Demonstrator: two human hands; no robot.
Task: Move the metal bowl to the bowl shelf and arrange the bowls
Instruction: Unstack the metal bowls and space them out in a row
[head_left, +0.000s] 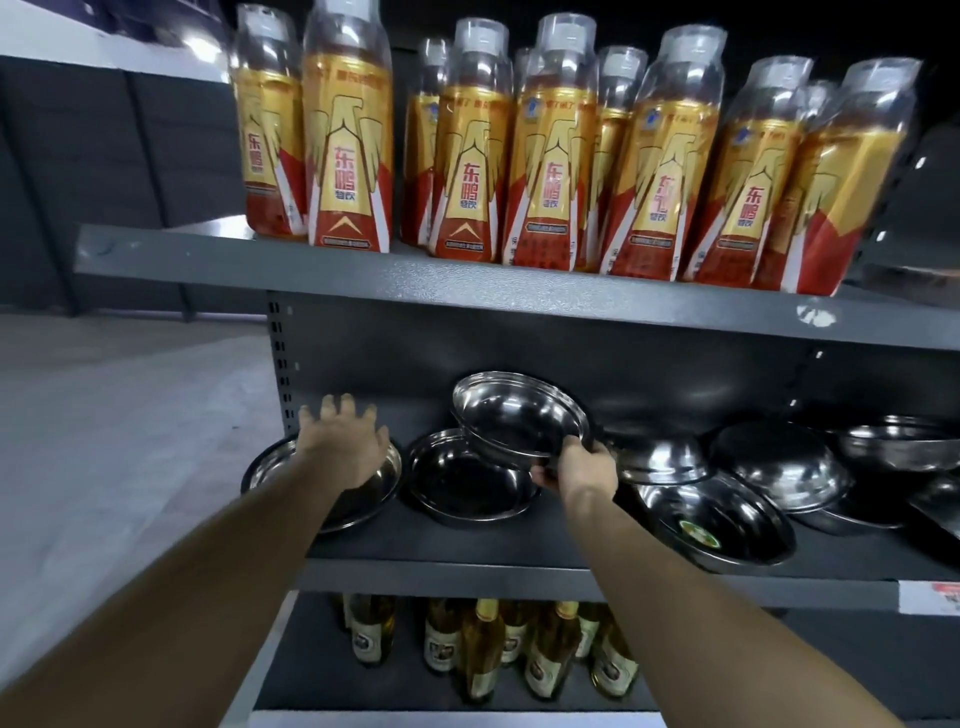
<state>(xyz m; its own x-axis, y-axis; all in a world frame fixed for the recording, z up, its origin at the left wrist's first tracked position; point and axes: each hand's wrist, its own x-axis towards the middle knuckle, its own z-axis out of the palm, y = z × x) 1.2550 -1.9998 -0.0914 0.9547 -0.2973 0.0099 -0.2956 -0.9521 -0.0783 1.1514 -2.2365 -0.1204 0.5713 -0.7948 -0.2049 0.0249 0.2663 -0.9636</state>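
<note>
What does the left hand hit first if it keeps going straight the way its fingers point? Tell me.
Probably the dark back panel of the bowl shelf. The left hand is open above the leftmost bowl, fingers pointing inward past it; depth is hard to judge.

Orange-labelled drink bottles (566, 156) crowd the top shelf (363, 270) at twelve o'clock. Glass bottles (488, 649) with gold caps stand at six o'clock. Pale floor (114, 415) lies at nine o'clock.

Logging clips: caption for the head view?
Right hand holds a tilted metal bowl above the bowl shelf; left hand open.
</note>
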